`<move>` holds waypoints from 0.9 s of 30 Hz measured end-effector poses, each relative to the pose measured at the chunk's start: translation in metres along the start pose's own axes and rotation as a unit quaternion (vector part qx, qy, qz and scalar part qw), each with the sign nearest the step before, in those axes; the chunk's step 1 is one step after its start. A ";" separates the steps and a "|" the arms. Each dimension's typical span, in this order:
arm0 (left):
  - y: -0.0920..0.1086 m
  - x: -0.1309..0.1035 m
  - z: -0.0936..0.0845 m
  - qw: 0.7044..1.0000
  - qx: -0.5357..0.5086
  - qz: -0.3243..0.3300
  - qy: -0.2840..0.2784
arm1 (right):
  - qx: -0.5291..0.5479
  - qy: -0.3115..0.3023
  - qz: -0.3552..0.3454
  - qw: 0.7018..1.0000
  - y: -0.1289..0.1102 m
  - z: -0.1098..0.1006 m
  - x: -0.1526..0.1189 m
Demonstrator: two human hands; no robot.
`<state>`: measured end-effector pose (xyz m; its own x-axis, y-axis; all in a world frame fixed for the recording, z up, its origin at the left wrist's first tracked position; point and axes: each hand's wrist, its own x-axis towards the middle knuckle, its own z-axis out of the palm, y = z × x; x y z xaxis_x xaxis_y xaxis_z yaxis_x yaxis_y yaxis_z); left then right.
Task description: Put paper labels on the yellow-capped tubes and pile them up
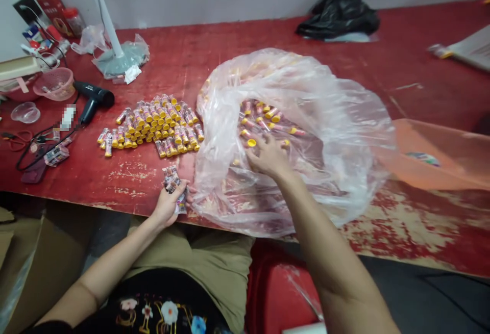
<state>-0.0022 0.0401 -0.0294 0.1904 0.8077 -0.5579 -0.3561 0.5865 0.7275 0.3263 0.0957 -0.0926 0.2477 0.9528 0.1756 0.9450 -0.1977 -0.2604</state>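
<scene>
My left hand is closed with the thumb pressed over a few printed plastic wrappers at the table's front edge. Inside a large clear plastic bag, my right hand reaches with its fingers apart among small tubes with yellow caps. One yellow cap faces up right by the fingertips, which are slightly blurred. Left of the bag lies a pile of printed, yellow-capped tubes, stacked in rows on the red table.
A black hair dryer, a pink basket and red-handled scissors lie at the left. Behind them stands a lamp base. An orange tray is right of the bag, with a black plastic bag at the back.
</scene>
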 end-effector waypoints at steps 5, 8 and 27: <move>-0.005 0.006 0.011 1.000 -0.002 0.008 -0.025 | 0.052 0.039 0.006 0.998 -0.054 -0.001 -0.067; -0.006 0.009 0.014 1.000 -0.015 -0.002 0.020 | 0.129 0.020 -0.055 0.990 -0.089 0.011 -0.109; -0.025 -0.023 0.027 0.994 -0.066 0.064 0.064 | 0.583 0.087 0.134 0.796 -0.173 -0.021 -0.173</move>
<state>0.0270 0.0086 -0.0243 0.0214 0.8555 -0.5174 -0.4890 0.4603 0.7409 0.1239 -0.0401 -0.0580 0.5290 0.8459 0.0686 0.0371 0.0578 -0.9976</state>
